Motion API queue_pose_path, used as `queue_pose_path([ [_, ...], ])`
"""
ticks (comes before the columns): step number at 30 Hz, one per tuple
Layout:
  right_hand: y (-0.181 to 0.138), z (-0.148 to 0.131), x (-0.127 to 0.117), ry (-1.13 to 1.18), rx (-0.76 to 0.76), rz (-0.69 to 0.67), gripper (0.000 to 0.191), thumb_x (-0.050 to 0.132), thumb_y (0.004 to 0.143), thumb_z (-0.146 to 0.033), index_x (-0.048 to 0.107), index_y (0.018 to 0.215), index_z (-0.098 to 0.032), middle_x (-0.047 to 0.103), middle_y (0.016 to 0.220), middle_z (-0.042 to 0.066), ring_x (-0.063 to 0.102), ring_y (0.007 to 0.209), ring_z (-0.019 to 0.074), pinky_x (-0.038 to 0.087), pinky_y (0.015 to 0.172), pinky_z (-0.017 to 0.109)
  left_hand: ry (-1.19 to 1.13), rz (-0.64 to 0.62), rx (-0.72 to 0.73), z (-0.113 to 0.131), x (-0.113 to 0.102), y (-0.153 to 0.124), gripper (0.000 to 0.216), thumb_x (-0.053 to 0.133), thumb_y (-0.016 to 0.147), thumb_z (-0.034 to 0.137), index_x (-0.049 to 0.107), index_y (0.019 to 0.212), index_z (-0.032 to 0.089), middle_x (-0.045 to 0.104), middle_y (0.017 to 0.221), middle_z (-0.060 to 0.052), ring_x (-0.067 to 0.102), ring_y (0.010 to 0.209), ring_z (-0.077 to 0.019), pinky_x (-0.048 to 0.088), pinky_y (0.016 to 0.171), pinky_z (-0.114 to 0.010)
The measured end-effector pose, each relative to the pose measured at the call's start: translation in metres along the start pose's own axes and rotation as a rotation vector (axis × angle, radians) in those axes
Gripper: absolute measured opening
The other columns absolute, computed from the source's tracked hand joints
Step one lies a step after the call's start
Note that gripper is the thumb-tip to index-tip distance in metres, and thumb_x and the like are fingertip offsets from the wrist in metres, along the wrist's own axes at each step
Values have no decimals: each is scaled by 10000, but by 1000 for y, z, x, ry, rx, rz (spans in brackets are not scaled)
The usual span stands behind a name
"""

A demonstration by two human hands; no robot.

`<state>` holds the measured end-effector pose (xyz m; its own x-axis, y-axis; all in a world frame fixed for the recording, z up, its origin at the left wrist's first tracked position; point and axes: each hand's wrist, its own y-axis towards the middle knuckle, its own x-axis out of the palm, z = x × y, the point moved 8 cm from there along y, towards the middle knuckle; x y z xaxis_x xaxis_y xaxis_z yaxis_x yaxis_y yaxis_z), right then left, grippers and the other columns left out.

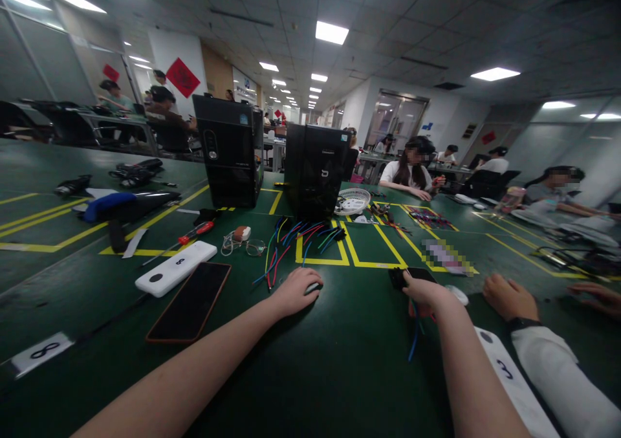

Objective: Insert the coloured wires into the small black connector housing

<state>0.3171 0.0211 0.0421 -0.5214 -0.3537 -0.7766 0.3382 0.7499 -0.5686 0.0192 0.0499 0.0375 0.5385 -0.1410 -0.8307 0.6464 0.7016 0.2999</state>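
My left hand [295, 290] rests on the green table, fingers curled over a small pale, rounded object [314, 288], mostly hidden and too small to name. Just beyond it lies a fan of blue, red, yellow and green wires [277, 257]. Farther right, my right hand [423, 290] is closed around a black connector [397, 278]. Blue and red wires [414, 342] show below that hand. A dark flat object [423, 273] lies behind the fingers, partly covered.
Two black computer towers [231, 153] [315, 166] stand ahead. To the left lie a phone [190, 303], a white power bank [177, 268], glasses [255, 248] and a red-handled screwdriver [196, 232]. A white basket [352, 201] sits behind. Another person's hand [510, 297] is close on the right.
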Motion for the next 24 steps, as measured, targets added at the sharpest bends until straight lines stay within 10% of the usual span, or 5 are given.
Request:
queue_pose_path([
  [6,3,8,-27,70,-2,182,591,291,900,-250,92,1442,-125,678,700,106,631,560,194,489,573,305,2,14,11,-1,1,1,215,531,837,259,609,1034,221,583,1100,-41,507,1036,-203,368,958,-346],
  [12,-2,3,-81,-143,-119,694,432,332,898,-306,474,1232,-72,619,1068,199,605,951,253,436,790,333,2,14,13,-1,2,0,223,526,842,267,606,1044,217,582,1104,-43,506,1038,-204,371,955,-341],
  [24,23,-26,-52,-138,-294,620,398,365,865,-151,521,1226,-93,600,1163,151,540,1086,213,392,883,269,5,-7,-1,-1,2,1,231,523,844,271,604,1055,223,574,1119,-45,500,1051,-208,365,962,-357],
])
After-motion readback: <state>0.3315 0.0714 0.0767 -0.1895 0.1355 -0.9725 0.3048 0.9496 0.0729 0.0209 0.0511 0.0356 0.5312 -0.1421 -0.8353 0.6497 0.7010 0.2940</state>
